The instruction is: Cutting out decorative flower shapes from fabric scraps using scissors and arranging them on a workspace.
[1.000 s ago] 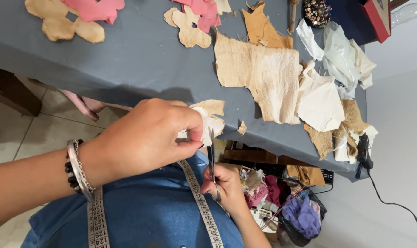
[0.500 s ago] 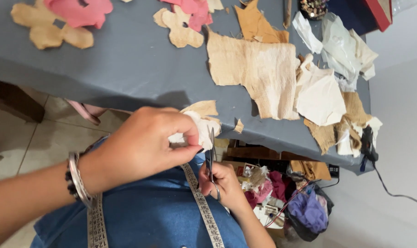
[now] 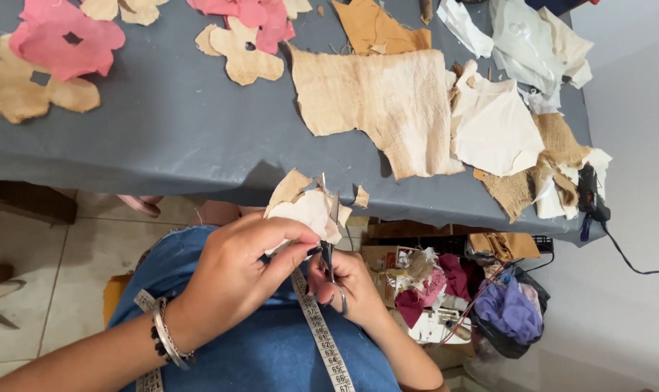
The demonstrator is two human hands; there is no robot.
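While it is held up just in front of the near edge of the grey-covered table (image 3: 162, 145), the small cream-coloured fabric scrap with ragged tan edges (image 3: 308, 210) is being trimmed: this appears to be the cutting-out step, with the shape only partly freed. The scrap is pinched between the closed fingers (image 3: 286, 236) of the left hand (image 3: 235, 279), while the slim metal scissors (image 3: 328, 265) are gripped by the right hand (image 3: 348, 287), fingers curled through the loops and blades pointed up into the cloth. The next snip seems to call for the scrap to be turned slightly so the blades follow its outline. A white measuring tape (image 3: 322, 334) is draped over the blue denim garment (image 3: 271, 348) below. On the table, a large beige rough-woven cloth piece (image 3: 380, 101), tan flower-shaped cut-outs (image 3: 242, 54) and pink flower-shaped cut-outs (image 3: 64, 43) are laid out, well apart from the hands.
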